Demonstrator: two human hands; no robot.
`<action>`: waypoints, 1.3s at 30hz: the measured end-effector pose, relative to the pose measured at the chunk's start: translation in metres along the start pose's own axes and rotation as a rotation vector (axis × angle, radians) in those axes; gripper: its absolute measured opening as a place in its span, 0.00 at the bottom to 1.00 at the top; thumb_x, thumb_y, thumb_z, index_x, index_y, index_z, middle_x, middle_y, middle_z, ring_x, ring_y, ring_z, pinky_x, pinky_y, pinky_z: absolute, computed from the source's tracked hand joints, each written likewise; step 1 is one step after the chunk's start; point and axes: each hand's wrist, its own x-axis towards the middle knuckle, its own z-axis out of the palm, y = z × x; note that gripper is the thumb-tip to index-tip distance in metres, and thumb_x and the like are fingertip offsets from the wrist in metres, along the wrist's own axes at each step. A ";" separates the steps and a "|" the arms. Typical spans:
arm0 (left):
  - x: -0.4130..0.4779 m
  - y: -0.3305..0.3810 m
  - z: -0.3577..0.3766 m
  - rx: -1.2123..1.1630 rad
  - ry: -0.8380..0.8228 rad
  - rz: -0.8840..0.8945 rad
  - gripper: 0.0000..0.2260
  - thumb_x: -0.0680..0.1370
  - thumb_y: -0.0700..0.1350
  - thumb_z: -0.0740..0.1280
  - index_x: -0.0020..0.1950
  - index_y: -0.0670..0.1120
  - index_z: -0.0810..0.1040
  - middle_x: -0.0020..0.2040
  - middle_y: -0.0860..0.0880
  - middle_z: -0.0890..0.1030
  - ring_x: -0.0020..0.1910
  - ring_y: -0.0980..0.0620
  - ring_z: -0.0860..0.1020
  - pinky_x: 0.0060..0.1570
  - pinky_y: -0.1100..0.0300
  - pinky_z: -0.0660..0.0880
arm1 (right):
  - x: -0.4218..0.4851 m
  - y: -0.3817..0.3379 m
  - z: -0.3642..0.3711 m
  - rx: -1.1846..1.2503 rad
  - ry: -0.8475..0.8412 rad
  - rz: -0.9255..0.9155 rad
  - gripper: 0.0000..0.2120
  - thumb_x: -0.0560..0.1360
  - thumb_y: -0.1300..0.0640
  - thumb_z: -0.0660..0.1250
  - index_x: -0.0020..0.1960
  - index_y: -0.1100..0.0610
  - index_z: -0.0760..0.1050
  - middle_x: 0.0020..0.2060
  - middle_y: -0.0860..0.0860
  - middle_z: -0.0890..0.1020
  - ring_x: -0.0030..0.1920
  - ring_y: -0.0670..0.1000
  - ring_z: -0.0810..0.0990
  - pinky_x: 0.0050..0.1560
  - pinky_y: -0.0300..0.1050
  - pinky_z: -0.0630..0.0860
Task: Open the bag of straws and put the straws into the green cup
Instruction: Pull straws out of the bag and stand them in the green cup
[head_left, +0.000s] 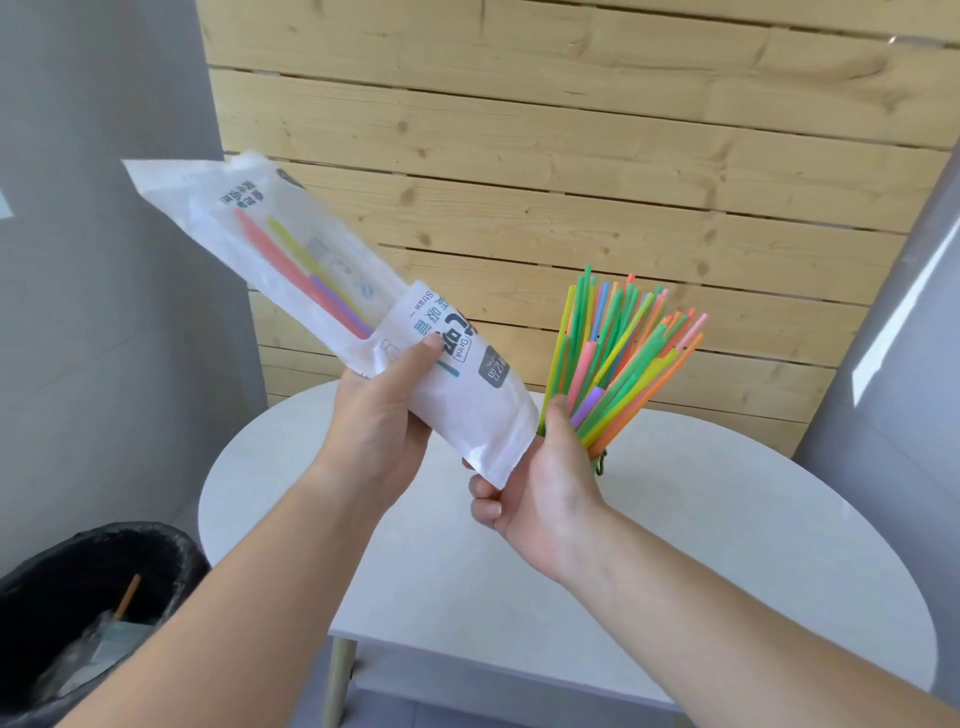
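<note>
Straws (618, 353), multicoloured plastic, fan upward from my right hand (545, 493) grasp; left hand (379, 415) grips white plastic bag (291, 270), slanting up-left beside them.

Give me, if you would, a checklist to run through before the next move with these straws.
1. Left hand grip on the bag: ok, the fingers curl round its middle and it is held tilted.
2. Bag emptied: not ok, a few leftover straws sit in its raised end.
3. Bag's lower end open: cannot tell; it lies against the right hand.
4. Green cup upright: cannot tell, it is almost hidden behind the right hand.
5. Straw bundle in place: ok, it fans upward from behind the right hand.
</note>
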 end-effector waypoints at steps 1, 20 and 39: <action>0.000 0.001 -0.001 0.023 -0.003 0.008 0.17 0.82 0.38 0.66 0.69 0.30 0.72 0.57 0.37 0.79 0.56 0.40 0.81 0.57 0.45 0.79 | 0.001 0.001 0.003 0.002 0.003 -0.006 0.34 0.79 0.29 0.44 0.49 0.52 0.79 0.30 0.51 0.74 0.25 0.50 0.63 0.26 0.39 0.56; -0.006 0.004 0.005 0.012 -0.152 -0.074 0.18 0.76 0.36 0.69 0.66 0.38 0.78 0.56 0.39 0.84 0.56 0.41 0.84 0.58 0.46 0.82 | 0.002 0.007 0.002 -0.056 0.120 0.055 0.22 0.82 0.41 0.51 0.49 0.53 0.78 0.26 0.50 0.76 0.26 0.51 0.68 0.22 0.36 0.59; 0.005 0.020 0.001 0.059 -0.109 0.069 0.16 0.77 0.34 0.68 0.63 0.43 0.81 0.57 0.43 0.85 0.58 0.43 0.84 0.62 0.46 0.81 | -0.001 0.002 -0.010 -0.052 0.060 0.047 0.23 0.83 0.41 0.54 0.48 0.60 0.75 0.31 0.55 0.80 0.27 0.53 0.77 0.26 0.40 0.71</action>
